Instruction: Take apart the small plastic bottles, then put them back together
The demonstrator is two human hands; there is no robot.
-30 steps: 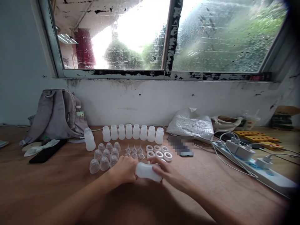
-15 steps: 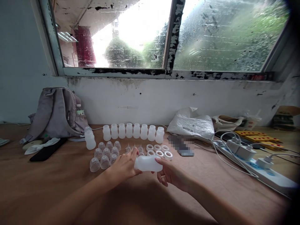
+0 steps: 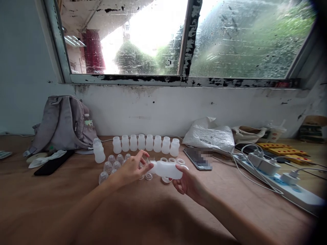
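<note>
My right hand (image 3: 187, 182) grips a white plastic bottle (image 3: 167, 169) lying sideways above the table, its neck pointing left. My left hand (image 3: 130, 169) sits at the bottle's neck, thumb and fingers pinched there on a small clear piece I cannot make out well. Behind the hands lie clear dome caps (image 3: 111, 166), small clear nipples (image 3: 148, 176) and white rings (image 3: 180, 161). A row of several white bottles (image 3: 146, 143) stands further back, and one capped bottle (image 3: 98, 150) stands at the left.
A grey backpack (image 3: 62, 124) leans on the wall at the left, with a black phone (image 3: 52, 163) in front of it. A second phone (image 3: 198, 158), a white bag (image 3: 209, 135), a power strip (image 3: 281, 183) with cables and yellow parts (image 3: 284, 149) lie right.
Both hands lifted the sideways bottle up and slightly right. The left hand shifted from gripping the bottle's end to pinching at its neck.
</note>
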